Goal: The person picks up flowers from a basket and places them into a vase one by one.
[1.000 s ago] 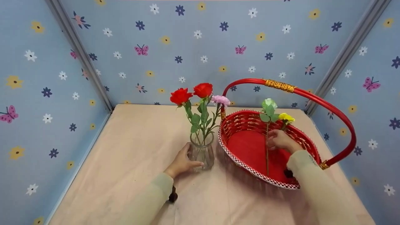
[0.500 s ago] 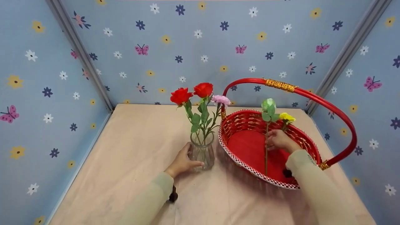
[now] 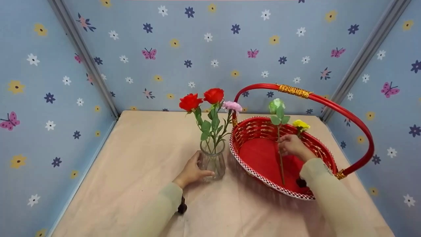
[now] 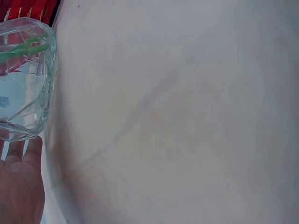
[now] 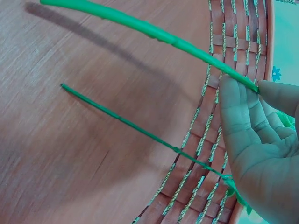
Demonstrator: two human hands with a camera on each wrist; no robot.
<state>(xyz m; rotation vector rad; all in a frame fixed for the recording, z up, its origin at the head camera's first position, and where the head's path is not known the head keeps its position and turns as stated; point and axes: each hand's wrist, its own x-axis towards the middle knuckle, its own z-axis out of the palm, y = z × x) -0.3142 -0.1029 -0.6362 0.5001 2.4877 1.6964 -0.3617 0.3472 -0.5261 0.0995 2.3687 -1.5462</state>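
- The thin green stem of a pale green artificial flower (image 3: 276, 106) is pinched between the curled fingers (image 5: 238, 116) of the right hand (image 3: 291, 145), upright above the red woven heart-shaped basket (image 3: 253, 126).
- A yellow flower (image 3: 300, 124) is seen just beside that hand.
- A clear faceted glass vase (image 3: 213, 159) near the tabletop's middle is gripped by the left hand (image 3: 192, 171), fingers wrapped round it.
- Two red roses (image 3: 201, 98) and a pink carnation (image 3: 232, 105) are held in the vase.

- Head view looks forward and down over the desk (image 3: 138, 158).
- Left wrist view sits close beside the vase (image 4: 23, 79).
- Right wrist view sits close inside the basket (image 5: 93, 154); the head view shows both.
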